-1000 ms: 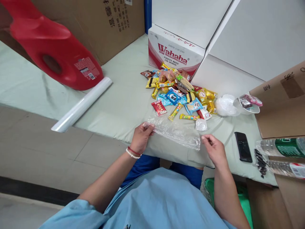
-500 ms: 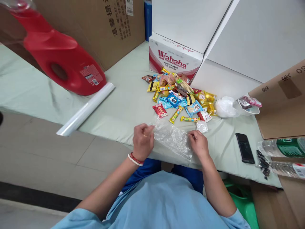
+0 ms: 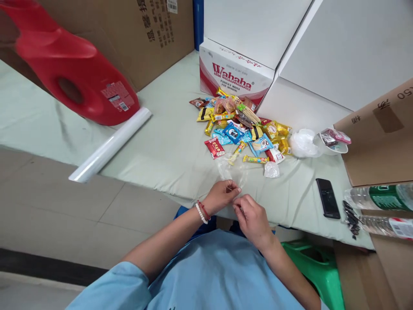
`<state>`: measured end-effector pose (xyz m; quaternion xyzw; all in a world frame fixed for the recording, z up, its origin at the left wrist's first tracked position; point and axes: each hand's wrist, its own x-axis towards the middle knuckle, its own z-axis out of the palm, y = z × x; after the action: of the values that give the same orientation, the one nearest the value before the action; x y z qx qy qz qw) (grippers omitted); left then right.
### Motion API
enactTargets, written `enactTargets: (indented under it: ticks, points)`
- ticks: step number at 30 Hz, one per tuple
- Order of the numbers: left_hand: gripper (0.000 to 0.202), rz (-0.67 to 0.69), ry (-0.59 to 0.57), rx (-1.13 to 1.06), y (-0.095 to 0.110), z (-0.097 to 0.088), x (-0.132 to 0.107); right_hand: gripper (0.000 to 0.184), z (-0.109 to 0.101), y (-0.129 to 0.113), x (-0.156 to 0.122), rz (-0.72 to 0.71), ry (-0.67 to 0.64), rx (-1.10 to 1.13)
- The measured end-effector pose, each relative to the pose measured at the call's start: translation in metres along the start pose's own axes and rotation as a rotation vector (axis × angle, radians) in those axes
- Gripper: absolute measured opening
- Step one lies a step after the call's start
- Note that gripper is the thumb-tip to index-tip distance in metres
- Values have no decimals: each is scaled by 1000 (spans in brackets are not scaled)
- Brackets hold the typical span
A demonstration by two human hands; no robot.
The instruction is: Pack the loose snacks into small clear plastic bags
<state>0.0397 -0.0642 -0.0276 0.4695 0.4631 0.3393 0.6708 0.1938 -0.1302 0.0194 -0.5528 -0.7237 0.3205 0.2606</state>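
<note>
A clear plastic bag (image 3: 229,168) hangs from my pinched fingers at the table's front edge, its far part spread toward the snacks. My left hand (image 3: 222,196), with a red and a white bracelet at the wrist, is closed on the bag. Close beside it, my right hand (image 3: 253,217) pinches the bag's near side; the gripped part is mostly hidden by fingers. Just beyond lies a pile of wrapped snacks (image 3: 232,132). Nearest the bag are a red packet (image 3: 214,147), a yellow stick packet (image 3: 256,159) and a crumpled clear wrapper (image 3: 271,169).
A red jug (image 3: 80,77) and a white roll (image 3: 111,144) lie left. Behind the snacks stands a Wahaba-style printed water carton (image 3: 237,71). At right are a white bowl (image 3: 335,146), a phone (image 3: 328,198), plastic bottles (image 3: 383,198) and a cardboard box (image 3: 377,137). A green stool (image 3: 325,267) stands below.
My hands have come together from opposite ends of the bag, the left moving right and the right moving left. The bag, stretched flat between them before, now bunches and extends forward.
</note>
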Motion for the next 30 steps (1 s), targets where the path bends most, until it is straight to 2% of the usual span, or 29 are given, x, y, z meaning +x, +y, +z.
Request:
enactTargets:
  ticks: [2,5,6,7,9,11,13,17,22,26,30]
  points:
    - [29,56,51,22,-4,3,1,22,-1,4,6,74,43,132]
    - [23,119,116,34,-6,5,0,30,-7,19,23,265,285,283]
    - [22,140,121,44,-5,6,-1,33,-9,25,29,305,330,323]
    - [22,161,121,50,-4,6,-2,35,-9,29,34,320,330,367]
    - [24,185,118,18,-2,7,-3,38,-7,34,43,316,251,468]
    - [28,161,114,-101,0,5,-4,38,-3,34,47,321,207,576]
    - [34,95,109,-271,1,0,-4,38,0,34,48,361,216,694]
    - [40,-26,104,-540,5,-17,-4,40,-3,35,49,445,230,856]
    - [44,-60,152,-634,10,-43,-4,37,-23,42,51,475,250,936]
    - [47,1,286,-535,11,-77,-4,39,-44,59,49,534,230,942]
    - [42,63,444,-302,5,-109,-4,41,-53,82,46,601,203,714]
